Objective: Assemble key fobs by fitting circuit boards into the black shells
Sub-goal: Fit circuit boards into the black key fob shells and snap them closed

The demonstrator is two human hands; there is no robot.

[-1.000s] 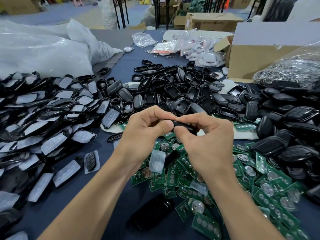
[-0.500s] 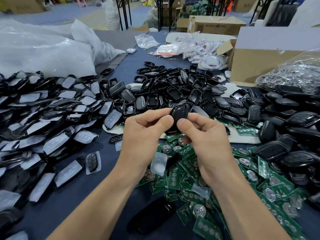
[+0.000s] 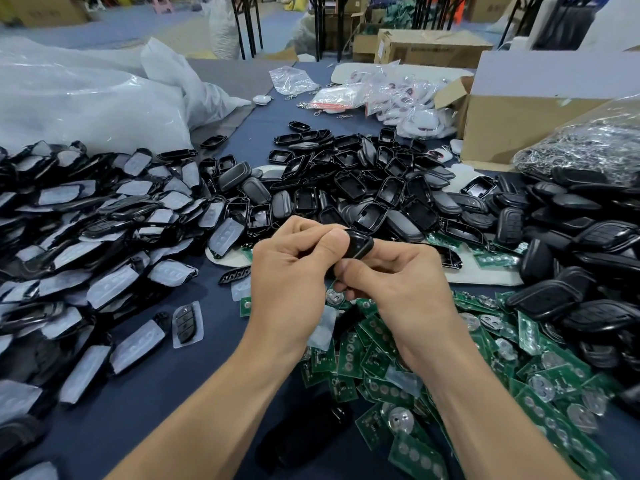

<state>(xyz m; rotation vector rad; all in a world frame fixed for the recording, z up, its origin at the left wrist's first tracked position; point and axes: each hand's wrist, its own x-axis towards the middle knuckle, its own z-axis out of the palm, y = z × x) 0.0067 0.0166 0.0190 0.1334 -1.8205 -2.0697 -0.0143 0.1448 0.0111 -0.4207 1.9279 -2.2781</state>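
- Holding one black shell (image 3: 358, 244) between them, a person's two bare hands meet at the centre of the view, raised just above a dark blue table (image 3: 207, 358).
- The left hand (image 3: 291, 275) has its fingers curled, and its thumb presses down on the near end of the shell.
- The right hand (image 3: 405, 292) pinches the same shell from the other side, thumb below and forefinger wrapped behind it.
- Both grips are closed on the shell, so neither hand is free.
- The shell's long axis seems to run from low between the two thumbs up and away to the right, and its rounded far end pokes out above the knuckles.
- Whether a board already sits inside cannot be told, because the fingers hide the open face.
- Loose green circuit boards (image 3: 381, 344) lie directly beneath the hands and spread to the right, nearer the right hand.
- Empty open shells (image 3: 349, 188) are heaped just beyond the hands, within easy reach of either.
- Film-covered black parts (image 3: 104, 254) fill the left of the table.
- Closed dark fobs (image 3: 571, 271) are stacked on the right.
- Judging by the squeeze from both sides, the step in hand is probably pressing the shell together, and the next move would then be setting it down.
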